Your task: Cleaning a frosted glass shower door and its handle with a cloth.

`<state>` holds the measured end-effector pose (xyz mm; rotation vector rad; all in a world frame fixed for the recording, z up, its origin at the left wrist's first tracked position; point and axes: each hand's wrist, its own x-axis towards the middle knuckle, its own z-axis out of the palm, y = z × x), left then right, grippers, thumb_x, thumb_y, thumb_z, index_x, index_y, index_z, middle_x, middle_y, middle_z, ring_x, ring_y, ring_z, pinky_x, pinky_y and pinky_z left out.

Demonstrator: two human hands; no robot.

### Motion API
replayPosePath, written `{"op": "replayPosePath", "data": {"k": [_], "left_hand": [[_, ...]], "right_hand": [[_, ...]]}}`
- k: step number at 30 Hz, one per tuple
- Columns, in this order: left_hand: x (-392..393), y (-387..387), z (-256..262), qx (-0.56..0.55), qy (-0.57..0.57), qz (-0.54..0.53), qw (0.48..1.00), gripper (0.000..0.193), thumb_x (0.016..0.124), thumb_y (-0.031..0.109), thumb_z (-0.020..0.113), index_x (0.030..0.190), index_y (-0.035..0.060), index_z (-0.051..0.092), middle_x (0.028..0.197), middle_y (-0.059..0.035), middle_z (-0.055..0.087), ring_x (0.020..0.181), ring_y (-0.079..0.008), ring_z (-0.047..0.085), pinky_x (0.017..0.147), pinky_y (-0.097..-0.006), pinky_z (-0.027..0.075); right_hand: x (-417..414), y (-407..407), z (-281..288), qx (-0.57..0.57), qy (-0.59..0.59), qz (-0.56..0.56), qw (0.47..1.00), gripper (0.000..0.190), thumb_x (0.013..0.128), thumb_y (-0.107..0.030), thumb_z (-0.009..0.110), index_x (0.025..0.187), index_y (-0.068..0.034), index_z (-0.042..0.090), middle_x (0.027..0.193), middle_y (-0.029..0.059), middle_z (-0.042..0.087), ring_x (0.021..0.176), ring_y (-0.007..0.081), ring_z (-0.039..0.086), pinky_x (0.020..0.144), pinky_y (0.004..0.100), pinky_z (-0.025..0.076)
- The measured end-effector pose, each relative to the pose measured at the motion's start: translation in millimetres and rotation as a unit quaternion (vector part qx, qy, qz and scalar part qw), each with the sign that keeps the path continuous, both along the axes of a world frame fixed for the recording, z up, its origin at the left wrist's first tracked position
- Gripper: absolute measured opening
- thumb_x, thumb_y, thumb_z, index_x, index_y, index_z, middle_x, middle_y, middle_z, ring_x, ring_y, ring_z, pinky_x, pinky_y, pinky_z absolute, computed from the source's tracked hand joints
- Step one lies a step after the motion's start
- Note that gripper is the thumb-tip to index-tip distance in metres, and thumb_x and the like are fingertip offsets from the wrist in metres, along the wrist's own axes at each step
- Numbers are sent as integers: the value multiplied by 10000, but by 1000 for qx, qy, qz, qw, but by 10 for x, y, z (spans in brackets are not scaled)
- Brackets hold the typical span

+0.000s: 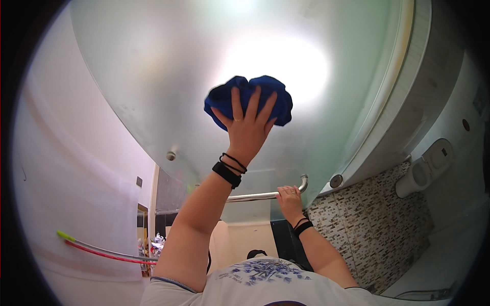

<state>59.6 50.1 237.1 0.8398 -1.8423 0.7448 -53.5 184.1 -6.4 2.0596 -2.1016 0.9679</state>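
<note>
A bunched dark blue cloth lies pressed flat against a frosted glass panel by my left hand, its fingers spread over the fabric. Lower and to the right, my right hand rests with its fingers over the end of a metal bar handle fixed to the glass, close to its bent end. The palm side of each hand is hidden. A bright glare covers the glass above the cloth.
At the right, a white toilet stands by a mosaic-tiled floor. A round metal fitting sits on the glass at left. Two long poles, one red, one grey with a green end, extend at lower left beside a white wall.
</note>
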Motion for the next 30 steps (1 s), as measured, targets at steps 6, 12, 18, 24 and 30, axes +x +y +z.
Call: {"op": "replayPosePath", "data": {"k": [6, 12, 18, 24, 30], "left_hand": [[-54, 103, -930, 32, -127, -10, 991, 532, 803, 456, 613, 1306, 357, 468, 1338, 0, 420, 1319, -387, 219, 894, -771, 40], [-82, 196, -1066, 43, -160, -1, 986, 501, 822, 433, 605, 1301, 363, 479, 1346, 5, 417, 1336, -374, 209, 948, -727, 32], [-410, 213, -166, -36, -95, -3, 995, 491, 789, 371, 650, 1263, 367, 521, 1384, 33, 414, 1338, -314, 261, 1011, -636, 34], [-774, 195, 519, -82, 0, -16, 997, 479, 797, 372, 646, 1262, 345, 529, 1372, 2, 437, 1327, -322, 277, 1003, -630, 18], [-833, 228, -140, -75, -94, 9, 993, 529, 796, 230, 586, 1298, 354, 479, 1360, 56, 420, 1316, -281, 289, 954, -631, 173]], "right_hand": [[-15, 9, -1, -12, 5, 2, 1000, 267, 848, -206, 582, 1080, -73, 578, 1063, 54, 602, 1085, 214, 523, 1020, 424, 304], [-30, 8, -7, -20, -2, 18, 1000, 287, 841, -201, 594, 1096, -75, 566, 1077, 52, 594, 1087, 214, 516, 1020, 420, 308], [-60, 35, 36, -21, -11, 33, 999, 297, 845, -198, 588, 1114, -72, 560, 1098, 50, 586, 1095, 209, 509, 1021, 409, 309], [-81, 45, -12, -6, -15, 49, 999, 315, 852, -183, 578, 1145, -70, 553, 1119, 51, 584, 1121, 206, 501, 1030, 403, 300], [-115, 80, -9, -15, -22, 73, 997, 334, 849, -175, 579, 1162, -65, 546, 1143, 49, 573, 1128, 200, 494, 1036, 396, 293]]}}
